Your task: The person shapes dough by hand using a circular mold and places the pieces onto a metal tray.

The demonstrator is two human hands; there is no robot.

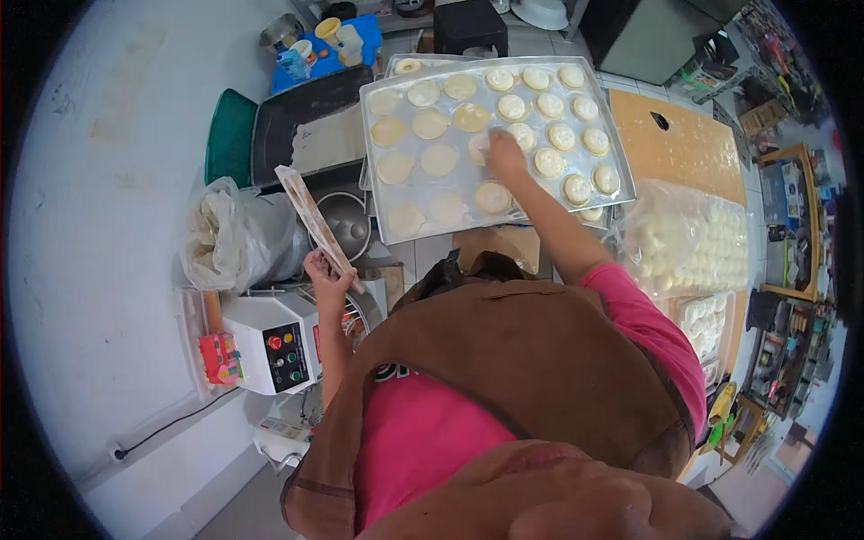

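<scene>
My left hand (pixel 328 277) grips the lower end of a long, narrow wooden board (pixel 317 216) dusted with flour, held tilted beside the tray. Over the big metal baking tray (pixel 418 216), my right hand (pixel 506 155) reaches down with its fingers drawn together at a dough disc (pixel 479 148); what they pinch is hidden. On the tray's left lie flat round dough discs (pixel 439 160) in rows. Thicker dough rounds with a raised ring (pixel 549 162) fill its right side. Another tray shows underneath at the far edge.
Right of the tray, a plastic sheet (pixel 643 234) covers many dough balls (pixel 702 238) on a wooden table (pixel 688 148). On the left stand a white machine with buttons (pixel 270 346), a plastic bag (pixel 234 236), a metal bowl (pixel 344 225) and a black crate (pixel 270 135).
</scene>
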